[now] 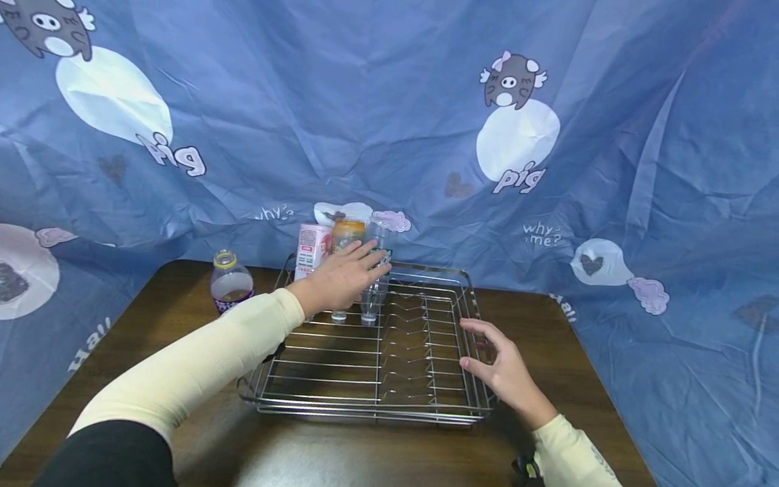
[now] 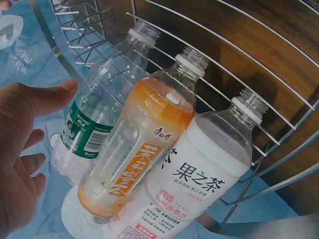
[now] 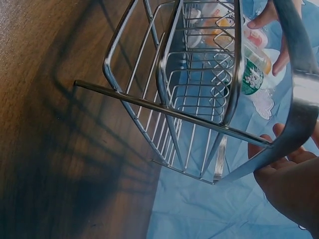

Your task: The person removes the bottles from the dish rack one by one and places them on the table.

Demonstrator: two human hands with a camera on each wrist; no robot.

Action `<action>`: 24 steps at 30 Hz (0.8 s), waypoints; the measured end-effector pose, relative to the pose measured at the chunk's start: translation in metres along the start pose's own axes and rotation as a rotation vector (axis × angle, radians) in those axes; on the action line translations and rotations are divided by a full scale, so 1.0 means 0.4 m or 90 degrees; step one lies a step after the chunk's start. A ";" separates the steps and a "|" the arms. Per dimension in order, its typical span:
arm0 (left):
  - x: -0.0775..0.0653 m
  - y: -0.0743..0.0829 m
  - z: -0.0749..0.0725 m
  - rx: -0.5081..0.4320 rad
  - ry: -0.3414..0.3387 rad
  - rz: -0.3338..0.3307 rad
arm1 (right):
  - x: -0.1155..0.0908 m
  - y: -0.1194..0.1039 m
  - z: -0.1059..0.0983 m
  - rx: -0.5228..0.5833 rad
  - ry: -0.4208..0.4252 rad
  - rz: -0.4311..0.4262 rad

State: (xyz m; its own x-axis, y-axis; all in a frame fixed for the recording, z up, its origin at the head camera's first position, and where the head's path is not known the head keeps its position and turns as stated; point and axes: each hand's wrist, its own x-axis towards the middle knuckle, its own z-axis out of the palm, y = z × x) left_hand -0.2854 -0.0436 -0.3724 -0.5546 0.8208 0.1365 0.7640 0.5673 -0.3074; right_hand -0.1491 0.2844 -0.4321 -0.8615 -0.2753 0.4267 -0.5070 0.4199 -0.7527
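Three empty plastic bottles stand neck-down at the far left of a metal wire dish rack point(image 1: 426, 408). From left to right in the head view they are a white-and-pink labelled bottle point(image 1: 313, 245), an orange-labelled bottle point(image 1: 349, 230) and a clear green-labelled bottle point(image 1: 373, 299). My left hand point(image 1: 341, 277) spreads its fingers over them; in the left wrist view, the thumb is nearest the green-labelled bottle point(image 2: 92, 129), and nothing is gripped. Beside the rack's right rim is my right hand point(image 1: 502, 368), thumb and fingers apart. Whether it touches the rim is unclear.
Left of the rack, a clear bottle point(image 1: 231, 279) with a purple label and yellow neck ring stands upright on the brown wooden table point(image 1: 304, 450). A blue patterned cloth point(image 1: 420, 135) hangs behind the table. Wavy wire dividers point(image 1: 406, 348) fill the rack's right part.
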 end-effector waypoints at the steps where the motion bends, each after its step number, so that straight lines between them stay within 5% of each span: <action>1: 0.001 0.001 0.001 0.006 0.003 0.003 | 0.000 0.000 0.000 0.001 0.000 -0.001; 12: 0.010 0.012 0.018 0.113 0.026 0.039 | -0.002 0.002 0.000 0.013 -0.002 -0.002; 24: 0.030 0.015 0.033 0.218 -0.007 0.074 | -0.005 0.005 0.000 0.027 0.000 -0.001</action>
State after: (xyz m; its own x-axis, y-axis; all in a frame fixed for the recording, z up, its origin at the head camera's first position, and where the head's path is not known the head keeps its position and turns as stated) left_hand -0.2918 -0.0314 -0.3851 -0.4761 0.8764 0.0721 0.6683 0.4139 -0.6181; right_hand -0.1485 0.2857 -0.4343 -0.8603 -0.2769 0.4281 -0.5073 0.3824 -0.7723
